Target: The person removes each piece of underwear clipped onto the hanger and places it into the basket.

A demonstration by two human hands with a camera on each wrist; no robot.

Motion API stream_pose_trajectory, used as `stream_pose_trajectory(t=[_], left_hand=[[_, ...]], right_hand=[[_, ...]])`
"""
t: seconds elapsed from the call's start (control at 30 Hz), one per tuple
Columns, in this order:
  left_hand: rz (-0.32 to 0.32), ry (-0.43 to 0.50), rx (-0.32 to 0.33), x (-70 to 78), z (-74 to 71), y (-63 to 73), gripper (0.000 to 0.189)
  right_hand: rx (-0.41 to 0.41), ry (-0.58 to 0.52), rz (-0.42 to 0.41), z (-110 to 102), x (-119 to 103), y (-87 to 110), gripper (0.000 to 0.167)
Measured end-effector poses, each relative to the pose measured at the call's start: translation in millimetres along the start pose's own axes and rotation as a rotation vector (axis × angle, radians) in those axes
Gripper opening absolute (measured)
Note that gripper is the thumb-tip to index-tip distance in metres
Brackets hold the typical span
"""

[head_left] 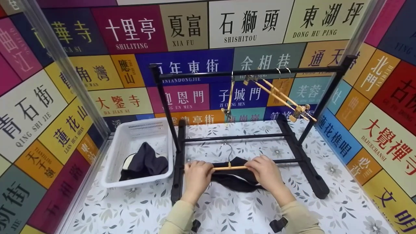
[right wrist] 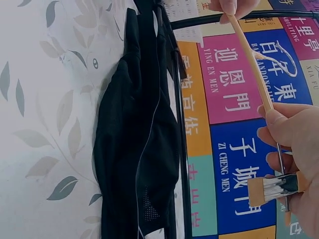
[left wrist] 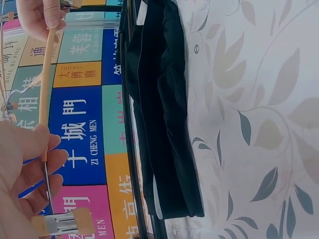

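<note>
A wooden clip hanger (head_left: 229,168) with a metal hook is held level by both hands above the table. My left hand (head_left: 199,175) grips its left part, and my right hand (head_left: 265,172) pinches the right part. In the left wrist view a wooden clip (left wrist: 62,223) sits on the metal rod beside the left fingers. Another clip (right wrist: 274,189) shows by the right fingers in the right wrist view. Under the hanger, a black garment (left wrist: 164,99) with a thin pale line along it lies on the table, apart from the clips.
A black rack (head_left: 201,74) stands over the far side of the garment. Several wooden clip hangers (head_left: 276,94) hang from its rail. To the left is a white plastic basket (head_left: 105,175) with dark cloth (head_left: 146,159) inside. Sign-patterned panels (head_left: 182,29) enclose the leaf-patterned tabletop (head_left: 338,208).
</note>
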State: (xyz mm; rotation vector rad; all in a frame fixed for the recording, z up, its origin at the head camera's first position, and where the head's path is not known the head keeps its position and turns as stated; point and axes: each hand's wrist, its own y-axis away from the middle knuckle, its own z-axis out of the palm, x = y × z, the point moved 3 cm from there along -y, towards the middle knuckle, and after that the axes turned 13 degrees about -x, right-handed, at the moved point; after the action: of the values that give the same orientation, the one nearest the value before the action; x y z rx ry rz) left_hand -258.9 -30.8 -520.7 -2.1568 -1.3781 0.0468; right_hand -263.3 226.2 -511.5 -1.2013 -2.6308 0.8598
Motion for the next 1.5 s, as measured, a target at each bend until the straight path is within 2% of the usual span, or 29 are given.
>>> stream_pose_trajectory(t=[0.27,0.47,0.67,0.93,1.2,1.5], left_hand=[[0.005,0.021,-0.037,1.8,-3.1,-3.7,0.008],[0.017,0.023,-0.060,5.1,-7.4,-6.7,0.009],[0.031,0.015,-0.062,9.7,-8.8,-9.3,0.010],[0.070,0.005,-0.029,13.7,-3.8,-7.1,0.014],[0.066,-0.014,-0.071,13.7,3.6,-4.8,0.013],[0.064,-0.034,-0.110,18.3,12.5,-2.0,0.015]], right_hand=[[0.016,0.019,0.026,1,3,5.3,0.018],[-0.004,0.018,0.091,1,6,10.9,0.019],[0.018,0.032,0.166,2,11,19.8,0.020],[0.032,0.041,0.268,3,19,32.7,0.017],[0.009,0.031,0.358,2,23,43.3,0.015],[0.012,0.032,0.407,1,26,53.8,0.016]])
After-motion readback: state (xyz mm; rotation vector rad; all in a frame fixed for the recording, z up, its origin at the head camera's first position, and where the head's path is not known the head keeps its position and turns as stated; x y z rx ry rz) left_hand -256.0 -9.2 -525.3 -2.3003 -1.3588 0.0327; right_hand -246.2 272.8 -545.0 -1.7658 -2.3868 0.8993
